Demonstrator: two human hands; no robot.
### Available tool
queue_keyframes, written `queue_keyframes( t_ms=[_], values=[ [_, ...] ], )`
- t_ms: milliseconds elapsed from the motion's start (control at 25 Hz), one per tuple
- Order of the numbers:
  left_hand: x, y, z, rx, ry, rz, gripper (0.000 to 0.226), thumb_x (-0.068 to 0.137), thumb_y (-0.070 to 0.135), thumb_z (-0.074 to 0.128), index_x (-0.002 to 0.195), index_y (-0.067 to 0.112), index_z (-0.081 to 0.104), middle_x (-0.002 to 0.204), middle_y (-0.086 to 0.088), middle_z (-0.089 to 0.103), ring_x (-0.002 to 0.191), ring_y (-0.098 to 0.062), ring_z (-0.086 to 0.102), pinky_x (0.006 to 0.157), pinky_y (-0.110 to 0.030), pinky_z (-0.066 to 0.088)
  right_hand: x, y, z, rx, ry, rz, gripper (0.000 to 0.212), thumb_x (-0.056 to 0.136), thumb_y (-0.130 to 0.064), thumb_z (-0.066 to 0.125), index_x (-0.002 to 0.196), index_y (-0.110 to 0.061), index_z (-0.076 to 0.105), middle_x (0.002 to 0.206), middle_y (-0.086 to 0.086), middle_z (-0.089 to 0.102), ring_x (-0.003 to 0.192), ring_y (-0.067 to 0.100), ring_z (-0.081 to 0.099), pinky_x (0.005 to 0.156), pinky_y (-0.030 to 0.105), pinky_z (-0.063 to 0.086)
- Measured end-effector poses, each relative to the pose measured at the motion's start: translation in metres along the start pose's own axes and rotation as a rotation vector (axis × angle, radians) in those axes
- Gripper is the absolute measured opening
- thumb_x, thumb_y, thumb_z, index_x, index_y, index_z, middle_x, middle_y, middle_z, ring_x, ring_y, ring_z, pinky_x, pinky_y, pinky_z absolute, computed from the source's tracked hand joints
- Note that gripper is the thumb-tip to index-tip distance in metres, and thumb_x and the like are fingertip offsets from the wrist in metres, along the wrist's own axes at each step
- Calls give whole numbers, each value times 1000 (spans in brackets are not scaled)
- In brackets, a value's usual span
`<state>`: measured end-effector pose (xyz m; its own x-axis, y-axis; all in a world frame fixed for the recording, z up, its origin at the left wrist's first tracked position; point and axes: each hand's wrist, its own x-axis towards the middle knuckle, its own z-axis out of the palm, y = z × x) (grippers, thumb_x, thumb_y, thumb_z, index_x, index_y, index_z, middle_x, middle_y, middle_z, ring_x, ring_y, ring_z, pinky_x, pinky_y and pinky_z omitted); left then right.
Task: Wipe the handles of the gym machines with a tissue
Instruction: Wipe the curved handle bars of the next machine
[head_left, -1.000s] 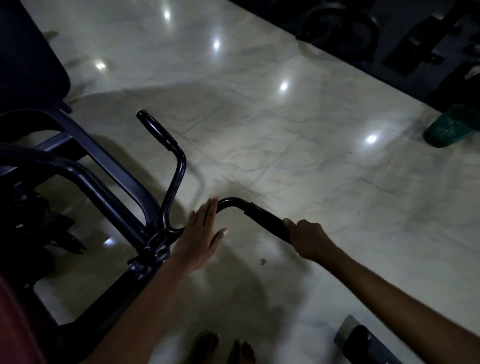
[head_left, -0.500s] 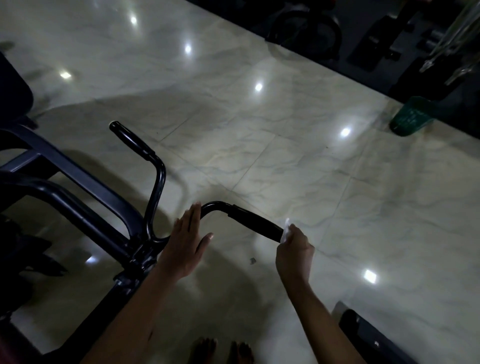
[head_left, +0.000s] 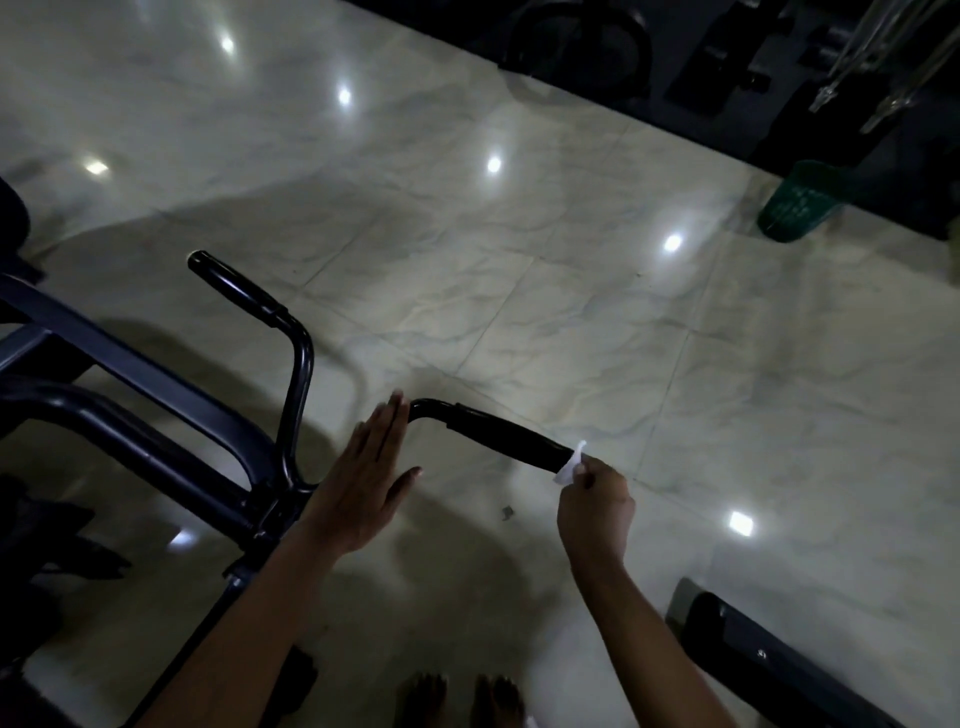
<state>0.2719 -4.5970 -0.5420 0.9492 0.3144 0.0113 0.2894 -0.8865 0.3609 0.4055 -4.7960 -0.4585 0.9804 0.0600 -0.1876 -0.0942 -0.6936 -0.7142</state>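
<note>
My right hand pinches the tissue at the near handle tip; it's flimsy, so I'd wrap it around. Left hand flat, steadying the rigid bar.

Both forearms were bare, with no sleeve visible up to the lower edge of the view. The left hand and the right hand wore no glove, ring or watch. The two feet at the bottom edge were also bare, without shoes.
</note>
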Motion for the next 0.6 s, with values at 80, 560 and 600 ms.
queue_keyframes(
  t_ms=[80,560,600],
  values=[
    [7,4,-3,13,-2,33,74,98,50,24,152,8,-4,161,-5,-8,148,-19,-3,120,-37,10,-6,-2,-4,27,41,-55,23,93,-1,43,85,5,64,78,23,63,81,39,57,58,26,24],
    [21,7,-3,71,3,68,74,98,52,21,152,6,3,161,-7,-1,148,-20,-2,119,-33,9,5,5,6,-17,24,-92,28,95,-7,46,70,1,57,62,22,57,54,31,48,55,27,24],
    [21,7,-3,73,0,65,74,98,52,21,152,5,3,161,-8,0,148,-21,-1,119,-33,9,8,6,4,-24,-11,-56,32,95,-10,46,66,-1,55,59,18,55,58,32,50,55,28,27]
  ],
)
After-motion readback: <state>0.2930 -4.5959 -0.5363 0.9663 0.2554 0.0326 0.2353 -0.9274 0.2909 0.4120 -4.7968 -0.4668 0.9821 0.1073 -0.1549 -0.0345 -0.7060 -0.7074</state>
